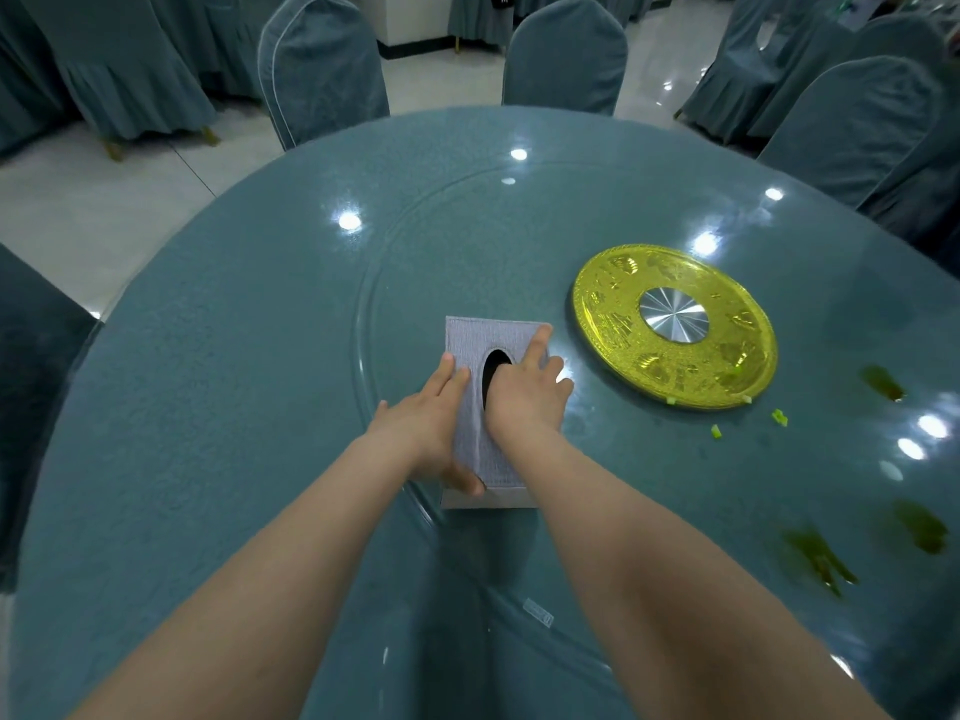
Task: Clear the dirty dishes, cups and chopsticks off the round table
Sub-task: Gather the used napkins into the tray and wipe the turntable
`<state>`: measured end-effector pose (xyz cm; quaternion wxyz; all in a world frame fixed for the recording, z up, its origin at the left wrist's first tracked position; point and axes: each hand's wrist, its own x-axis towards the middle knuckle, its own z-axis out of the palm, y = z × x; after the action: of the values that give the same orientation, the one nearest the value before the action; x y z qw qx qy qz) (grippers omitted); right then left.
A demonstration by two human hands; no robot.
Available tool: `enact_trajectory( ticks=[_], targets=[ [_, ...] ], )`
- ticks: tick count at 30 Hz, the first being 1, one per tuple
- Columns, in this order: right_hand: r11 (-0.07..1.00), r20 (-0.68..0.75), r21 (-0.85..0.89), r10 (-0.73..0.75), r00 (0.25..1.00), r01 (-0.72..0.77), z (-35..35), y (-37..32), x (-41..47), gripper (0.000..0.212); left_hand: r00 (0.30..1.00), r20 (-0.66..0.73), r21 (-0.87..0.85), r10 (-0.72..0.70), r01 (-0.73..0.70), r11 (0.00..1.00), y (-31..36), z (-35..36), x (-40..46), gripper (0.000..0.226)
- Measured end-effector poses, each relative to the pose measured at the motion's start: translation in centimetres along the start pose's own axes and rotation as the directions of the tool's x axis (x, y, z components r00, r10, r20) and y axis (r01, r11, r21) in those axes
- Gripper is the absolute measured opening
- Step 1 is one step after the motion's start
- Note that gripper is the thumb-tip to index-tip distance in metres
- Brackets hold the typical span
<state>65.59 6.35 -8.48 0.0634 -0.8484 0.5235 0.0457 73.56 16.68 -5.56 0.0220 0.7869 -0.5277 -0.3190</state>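
On round table (pixel 208 407), left hand (pixel 426 428) gripping grey tissue box (pixel 480 449), right hand (pixel 524 397) fingertips hidden inside its slot, grasp unclear

left hand (pixel 434 423): fingers straight, thumb curled | right hand (pixel 527 394): palm down, fingers spread | forearms extended

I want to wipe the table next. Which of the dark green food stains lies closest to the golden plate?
The small stain just right of the golden plate, past its rim. The other two stains lie much nearer the person.
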Motion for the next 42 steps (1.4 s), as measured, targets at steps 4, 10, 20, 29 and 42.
enact_trajectory(
  ticks=[4, 10, 20, 29, 42],
  targets=[
    [0.988, 0.069, -0.155, -0.01, 0.998, 0.02, -0.3, -0.1, 0.2, 0.038, 1.0, 0.0, 0.004, -0.01, 0.01, 1.0, 0.2, 0.0, -0.1, 0.139],
    [0.969, 0.132, -0.243, 0.001, 0.991, 0.031, -1.0, -0.1, 0.1, 0.039, 1.0, -0.008, -0.01, 0.0, 0.0, 1.0, 0.6, 0.6, -0.4, 0.139],
    [0.999, 0.01, 0.011, -0.04, 0.999, 0.04, -0.2, 0.8, -0.4, 0.024, 1.0, 0.001, -0.028, -0.003, 0.003, 1.0, 0.9, 0.9, -0.6, 0.138],
    [0.926, -0.075, 0.362, -0.087, 0.993, 0.109, -0.5, 3.5, -1.9, 0.011, 1.0, -0.002, 0.004, -0.023, 0.023, 1.0, 1.9, 1.1, -1.5, 0.136],
    [0.617, -0.148, 0.782, 0.052, 0.988, 0.085, -2.2, 6.8, -5.4, 0.008, 0.997, 0.016, 0.079, -0.071, 0.069, 0.994, 3.1, 1.0, -1.9, 0.137]
  ],
)
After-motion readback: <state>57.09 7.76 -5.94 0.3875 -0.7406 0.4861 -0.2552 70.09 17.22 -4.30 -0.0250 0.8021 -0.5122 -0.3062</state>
